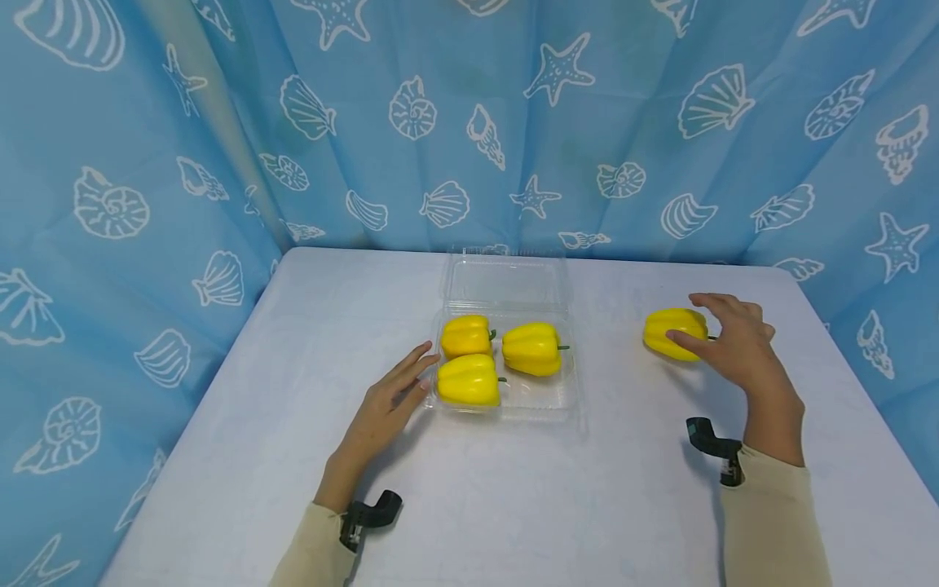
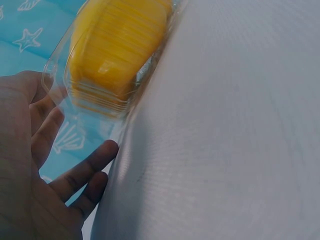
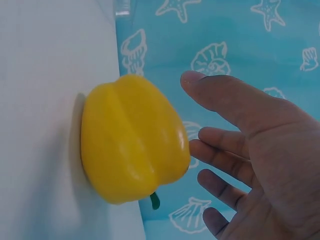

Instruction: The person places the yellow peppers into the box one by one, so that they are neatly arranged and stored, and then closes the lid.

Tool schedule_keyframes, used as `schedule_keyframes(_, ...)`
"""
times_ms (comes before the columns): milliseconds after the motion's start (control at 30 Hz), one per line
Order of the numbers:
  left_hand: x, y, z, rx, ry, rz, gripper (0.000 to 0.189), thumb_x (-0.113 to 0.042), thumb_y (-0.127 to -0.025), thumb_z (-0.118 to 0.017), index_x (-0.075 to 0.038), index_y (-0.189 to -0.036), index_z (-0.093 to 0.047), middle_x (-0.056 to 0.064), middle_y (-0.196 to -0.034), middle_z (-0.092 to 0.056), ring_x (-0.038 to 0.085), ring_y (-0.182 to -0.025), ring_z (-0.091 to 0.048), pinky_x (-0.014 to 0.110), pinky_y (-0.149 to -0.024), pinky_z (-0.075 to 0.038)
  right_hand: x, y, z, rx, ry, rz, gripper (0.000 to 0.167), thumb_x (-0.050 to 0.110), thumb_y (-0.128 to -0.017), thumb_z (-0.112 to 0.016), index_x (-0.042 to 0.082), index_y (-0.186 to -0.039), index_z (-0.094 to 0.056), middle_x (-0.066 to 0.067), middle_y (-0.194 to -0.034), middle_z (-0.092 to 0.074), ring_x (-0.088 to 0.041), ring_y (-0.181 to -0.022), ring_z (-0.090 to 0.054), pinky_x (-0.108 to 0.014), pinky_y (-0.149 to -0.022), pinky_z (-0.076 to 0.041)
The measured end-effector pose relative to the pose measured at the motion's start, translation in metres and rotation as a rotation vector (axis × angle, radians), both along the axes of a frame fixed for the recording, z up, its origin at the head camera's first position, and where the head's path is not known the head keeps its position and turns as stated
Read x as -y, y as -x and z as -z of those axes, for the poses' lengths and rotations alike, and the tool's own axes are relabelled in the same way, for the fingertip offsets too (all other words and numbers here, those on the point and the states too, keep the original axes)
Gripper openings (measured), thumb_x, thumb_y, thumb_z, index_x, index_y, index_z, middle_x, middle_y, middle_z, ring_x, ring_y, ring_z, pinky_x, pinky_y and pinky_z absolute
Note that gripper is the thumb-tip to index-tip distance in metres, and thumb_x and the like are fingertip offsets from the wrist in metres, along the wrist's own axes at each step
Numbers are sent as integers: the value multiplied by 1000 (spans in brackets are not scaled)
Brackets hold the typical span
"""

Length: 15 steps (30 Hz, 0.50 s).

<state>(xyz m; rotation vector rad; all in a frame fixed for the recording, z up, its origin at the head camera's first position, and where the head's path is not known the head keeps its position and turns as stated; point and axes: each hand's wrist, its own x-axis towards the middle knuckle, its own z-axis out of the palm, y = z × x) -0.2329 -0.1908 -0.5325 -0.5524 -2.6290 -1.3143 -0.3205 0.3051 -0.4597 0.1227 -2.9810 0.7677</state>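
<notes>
A clear plastic clamshell box (image 1: 539, 398) lies on the table with its lid (image 1: 506, 281) folded back. Inside it are three yellow bell peppers: one at the back left (image 1: 465, 335), one at the front left (image 1: 467, 381) and one on the right (image 1: 530, 349). My left hand (image 1: 385, 412) has its fingertips right at the box's left edge, fingers spread. Off to the right, another yellow bell pepper (image 3: 132, 142) lies on its side on the table, green stem to the right in the head view. Around it my right hand (image 1: 741, 346) is spread, thumb and fingers apart, with a gap to the pepper in the right wrist view.
A white-covered table (image 1: 631, 497) carries everything. Behind it and along the left hangs a blue curtain (image 1: 411, 163) printed with white shells and starfish. Each wrist wears a black camera mount, the left one (image 1: 374, 512) and the right one (image 1: 711, 440).
</notes>
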Motion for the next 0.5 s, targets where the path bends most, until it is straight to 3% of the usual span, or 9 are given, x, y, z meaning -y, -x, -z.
schedule_keyframes(233, -1, 0, -2, 3, 2, -10, 43, -27, -105, -53, -28, -149, -50, -12, -160, -32, 16, -146, -31, 52, -116, -31, -5, 1, 5, 26, 20, 21, 83, 50, -91, -69, 3, -152, -37, -30, -154, -28, -54, -131, -19, -74, -92, -22)
schedule_keyframes(500, -1, 0, -2, 28, 12, -18, 43, -31, -106, -52, -32, -149, -49, -16, -160, -30, 13, -146, -30, 50, -116, -30, -11, 1, 9, 70, 16, 45, 93, 62, -87, -67, 6, -153, -35, -29, -156, -24, -55, -130, -17, -75, -87, -29)
